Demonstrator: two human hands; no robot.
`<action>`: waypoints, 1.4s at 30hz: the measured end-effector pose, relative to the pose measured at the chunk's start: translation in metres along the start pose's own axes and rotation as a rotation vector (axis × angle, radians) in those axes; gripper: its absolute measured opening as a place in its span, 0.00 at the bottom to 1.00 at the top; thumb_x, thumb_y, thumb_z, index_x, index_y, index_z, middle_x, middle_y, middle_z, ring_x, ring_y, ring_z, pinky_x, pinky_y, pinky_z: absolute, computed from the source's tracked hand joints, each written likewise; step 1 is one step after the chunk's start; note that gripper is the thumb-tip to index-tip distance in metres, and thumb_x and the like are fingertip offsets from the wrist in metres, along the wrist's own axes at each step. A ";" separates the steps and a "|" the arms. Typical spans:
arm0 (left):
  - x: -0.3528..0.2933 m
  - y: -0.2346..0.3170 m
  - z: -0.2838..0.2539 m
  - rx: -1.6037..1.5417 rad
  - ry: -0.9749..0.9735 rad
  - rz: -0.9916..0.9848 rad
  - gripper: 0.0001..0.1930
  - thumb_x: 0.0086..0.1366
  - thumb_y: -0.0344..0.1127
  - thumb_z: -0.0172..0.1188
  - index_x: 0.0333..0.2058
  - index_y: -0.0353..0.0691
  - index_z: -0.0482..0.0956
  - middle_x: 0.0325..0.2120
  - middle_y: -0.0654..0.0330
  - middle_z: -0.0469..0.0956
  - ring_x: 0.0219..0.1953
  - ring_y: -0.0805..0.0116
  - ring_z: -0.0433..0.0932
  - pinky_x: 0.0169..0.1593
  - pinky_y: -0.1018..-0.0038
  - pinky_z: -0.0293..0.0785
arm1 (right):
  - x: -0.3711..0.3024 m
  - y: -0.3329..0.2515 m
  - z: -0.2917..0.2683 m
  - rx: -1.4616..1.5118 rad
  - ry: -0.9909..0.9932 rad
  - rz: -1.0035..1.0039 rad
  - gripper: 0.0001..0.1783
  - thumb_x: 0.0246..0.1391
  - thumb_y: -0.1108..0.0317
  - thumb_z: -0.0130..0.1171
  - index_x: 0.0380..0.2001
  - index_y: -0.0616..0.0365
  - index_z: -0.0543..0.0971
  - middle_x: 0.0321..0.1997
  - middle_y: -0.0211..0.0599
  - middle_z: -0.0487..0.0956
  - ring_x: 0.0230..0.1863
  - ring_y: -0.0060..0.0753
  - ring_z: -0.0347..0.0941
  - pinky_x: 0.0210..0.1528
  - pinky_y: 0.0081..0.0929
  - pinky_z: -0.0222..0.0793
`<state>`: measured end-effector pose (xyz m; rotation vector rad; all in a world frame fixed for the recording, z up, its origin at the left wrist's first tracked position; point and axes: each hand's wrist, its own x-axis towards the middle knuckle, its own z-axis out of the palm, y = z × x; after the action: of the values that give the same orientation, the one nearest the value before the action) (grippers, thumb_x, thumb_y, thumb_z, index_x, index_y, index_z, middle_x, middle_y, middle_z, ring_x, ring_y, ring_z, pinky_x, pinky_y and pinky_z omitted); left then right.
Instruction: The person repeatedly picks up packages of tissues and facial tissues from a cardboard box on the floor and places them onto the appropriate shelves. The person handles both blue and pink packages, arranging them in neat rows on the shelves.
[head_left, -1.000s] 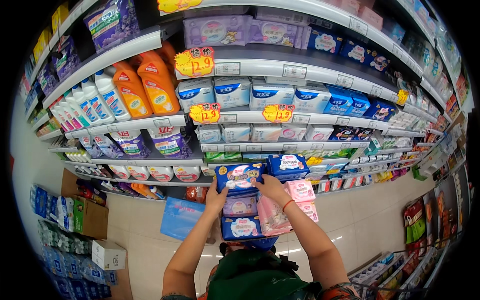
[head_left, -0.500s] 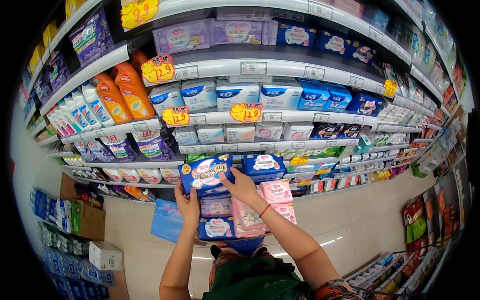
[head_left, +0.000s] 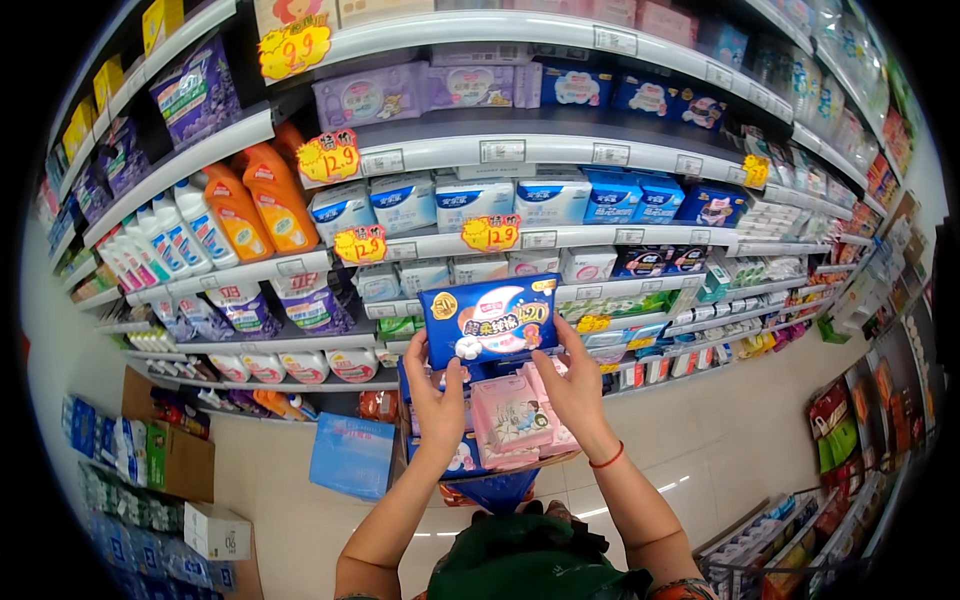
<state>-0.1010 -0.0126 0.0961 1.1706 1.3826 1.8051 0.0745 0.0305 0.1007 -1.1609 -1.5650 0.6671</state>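
The blue packet [head_left: 488, 320] is held up between both hands, in front of the shelves [head_left: 560, 238]. Left of the packet, the left hand [head_left: 436, 390] clamps its lower corner, fingers curled round. Right of it, the right hand [head_left: 574, 385] grips with fingers spread, steadying it above the pink packets [head_left: 512, 415] stacked below.

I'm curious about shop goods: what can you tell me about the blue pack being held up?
The blue pack is a soft, glossy plastic-wrapped rectangle, dark blue with a white cloud-like picture and yellow badges. It is held level, face toward the camera, before the shelves. The left hand grips its lower left edge, the right hand its lower right.
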 end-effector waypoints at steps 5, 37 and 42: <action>0.001 0.002 0.013 -0.085 -0.081 0.056 0.28 0.67 0.22 0.54 0.64 0.37 0.57 0.58 0.50 0.62 0.61 0.64 0.64 0.57 0.69 0.70 | -0.006 -0.021 -0.022 0.033 0.083 0.031 0.33 0.56 0.69 0.64 0.64 0.65 0.68 0.56 0.58 0.76 0.54 0.46 0.76 0.54 0.34 0.72; 0.046 0.082 0.240 0.036 -0.263 0.352 0.24 0.66 0.25 0.56 0.60 0.36 0.63 0.55 0.49 0.72 0.59 0.59 0.71 0.62 0.64 0.67 | 0.097 0.005 -0.239 0.010 0.190 -0.140 0.34 0.59 0.72 0.59 0.68 0.61 0.62 0.65 0.47 0.70 0.66 0.39 0.66 0.64 0.39 0.63; 0.072 0.089 0.235 0.081 -0.266 0.447 0.22 0.66 0.25 0.57 0.58 0.35 0.66 0.53 0.47 0.75 0.59 0.56 0.74 0.62 0.64 0.67 | 0.104 -0.002 -0.224 -0.034 0.275 -0.193 0.36 0.58 0.71 0.61 0.67 0.64 0.62 0.61 0.49 0.74 0.58 0.40 0.73 0.59 0.37 0.67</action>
<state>0.0814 0.1266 0.2203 1.8038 1.1081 1.8032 0.2844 0.0949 0.2148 -1.0610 -1.4345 0.3393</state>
